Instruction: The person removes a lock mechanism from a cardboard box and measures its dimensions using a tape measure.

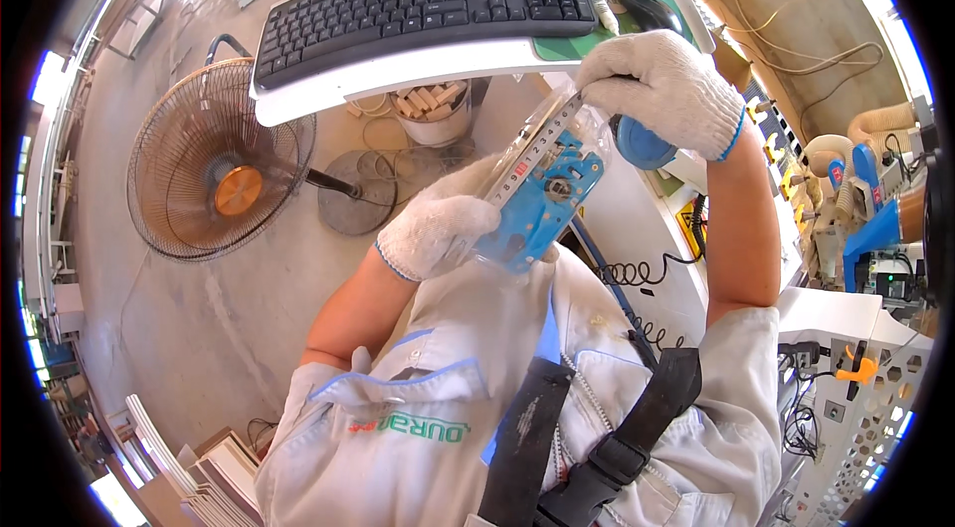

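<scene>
My left hand, in a white knitted glove, grips the lower end of a clear plastic packet. Inside the packet is a flat light-blue part with holes and a round dark fitting. A pale measuring strip with black markings lies slantwise along the packet's left edge, its lower end beside my left fingers. My right hand, gloved the same way, is closed at the upper end of the strip and packet, with thumb and fingers pinched there. Just below that hand shows a round blue object, partly covered; its kind is unclear.
A black keyboard and black mouse lie on the white desk ahead. Beneath it are a bucket of wooden pieces and a standing fan to the left. Coiled black cable and machinery are at right.
</scene>
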### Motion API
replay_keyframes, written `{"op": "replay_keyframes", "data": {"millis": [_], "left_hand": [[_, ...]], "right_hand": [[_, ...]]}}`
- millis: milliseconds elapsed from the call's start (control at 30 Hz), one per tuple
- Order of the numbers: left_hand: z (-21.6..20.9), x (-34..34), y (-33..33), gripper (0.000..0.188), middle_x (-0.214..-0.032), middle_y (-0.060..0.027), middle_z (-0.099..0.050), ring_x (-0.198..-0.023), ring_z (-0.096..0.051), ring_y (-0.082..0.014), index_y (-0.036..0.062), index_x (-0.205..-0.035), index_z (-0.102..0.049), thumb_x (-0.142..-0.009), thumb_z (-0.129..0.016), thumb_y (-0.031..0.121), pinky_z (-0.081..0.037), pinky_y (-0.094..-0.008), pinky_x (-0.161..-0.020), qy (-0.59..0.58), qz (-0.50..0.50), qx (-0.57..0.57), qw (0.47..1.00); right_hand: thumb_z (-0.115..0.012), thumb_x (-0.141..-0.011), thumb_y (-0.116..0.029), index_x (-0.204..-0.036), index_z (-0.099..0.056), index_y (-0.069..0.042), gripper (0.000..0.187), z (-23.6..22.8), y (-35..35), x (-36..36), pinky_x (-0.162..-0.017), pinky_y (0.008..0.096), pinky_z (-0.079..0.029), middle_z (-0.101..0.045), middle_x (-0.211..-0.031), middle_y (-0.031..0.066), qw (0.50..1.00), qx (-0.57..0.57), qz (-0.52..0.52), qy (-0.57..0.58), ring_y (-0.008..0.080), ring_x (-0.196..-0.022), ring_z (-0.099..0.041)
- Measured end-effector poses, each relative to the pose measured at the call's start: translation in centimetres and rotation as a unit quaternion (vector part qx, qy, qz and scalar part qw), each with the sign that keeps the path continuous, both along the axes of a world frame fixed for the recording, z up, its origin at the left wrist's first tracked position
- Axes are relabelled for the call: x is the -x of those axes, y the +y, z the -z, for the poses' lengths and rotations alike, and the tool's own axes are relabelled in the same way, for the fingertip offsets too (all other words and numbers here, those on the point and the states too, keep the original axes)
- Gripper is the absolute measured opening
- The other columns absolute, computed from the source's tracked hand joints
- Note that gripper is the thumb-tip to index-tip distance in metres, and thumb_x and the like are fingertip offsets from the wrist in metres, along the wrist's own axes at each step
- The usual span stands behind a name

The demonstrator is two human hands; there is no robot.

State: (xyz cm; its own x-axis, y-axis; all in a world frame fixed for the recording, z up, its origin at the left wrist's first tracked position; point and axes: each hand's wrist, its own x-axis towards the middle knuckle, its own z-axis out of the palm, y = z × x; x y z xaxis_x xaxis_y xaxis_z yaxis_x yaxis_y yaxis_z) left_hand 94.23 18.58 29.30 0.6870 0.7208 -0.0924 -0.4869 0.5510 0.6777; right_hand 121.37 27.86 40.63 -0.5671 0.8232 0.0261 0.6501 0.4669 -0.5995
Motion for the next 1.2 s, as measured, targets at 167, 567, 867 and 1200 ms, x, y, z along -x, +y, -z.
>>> {"op": "replay_keyframes", "data": {"millis": [167,567,867,1200], "left_hand": [[0.0,0.0,0.0,0.101,-0.147,-0.0303,-0.060,-0.113,-0.074,-0.0425,-0.0083,-0.164,-0.033,-0.083,-0.080,0.032,-0.063,-0.0525,-0.096,0.012,0.003,-0.001,1.000],[-0.3,-0.2,0.5,0.099,-0.143,-0.0301,-0.061,-0.109,-0.075,-0.0467,-0.0045,-0.166,-0.029,-0.086,-0.076,0.030,-0.068,-0.0504,-0.082,-0.020,0.030,0.025,0.999],[0.2,-0.3,0.9,0.097,-0.142,-0.0305,-0.062,-0.106,-0.076,-0.0460,-0.0046,-0.166,-0.029,-0.087,-0.075,0.029,-0.066,-0.0509,-0.087,-0.010,0.021,0.016,1.000],[-0.4,-0.3,0.8,0.104,-0.141,-0.0305,-0.063,-0.106,-0.076,-0.0440,-0.0071,-0.164,-0.031,-0.083,-0.081,0.035,-0.064,-0.0512,-0.091,0.027,0.017,0.007,0.999]], "right_hand": [[-0.070,-0.092,-0.018,-0.102,-0.079,0.002,0.024,-0.1,-0.3,0.2,-0.076,0.0347,-0.058,-0.076,-0.086,0.0155,1.000,-0.002,0.021,0.017,0.0209,-0.076,-0.072],[-0.069,-0.091,-0.015,-0.102,-0.077,0.003,0.023,0.0,-0.3,-0.1,-0.085,0.0361,-0.057,-0.075,-0.096,0.0137,0.999,0.001,0.038,0.020,0.0230,-0.088,-0.072],[-0.069,-0.091,-0.015,-0.100,-0.078,0.002,0.021,0.2,-0.2,-0.2,-0.084,0.0359,-0.057,-0.075,-0.093,0.0134,0.999,-0.010,0.042,0.031,0.0237,-0.086,-0.071],[-0.069,-0.093,-0.014,-0.104,-0.079,0.001,0.021,0.5,-0.2,-0.6,-0.079,0.0335,-0.058,-0.076,-0.088,0.0147,0.998,-0.045,0.021,0.038,0.0223,-0.079,-0.073]]}}
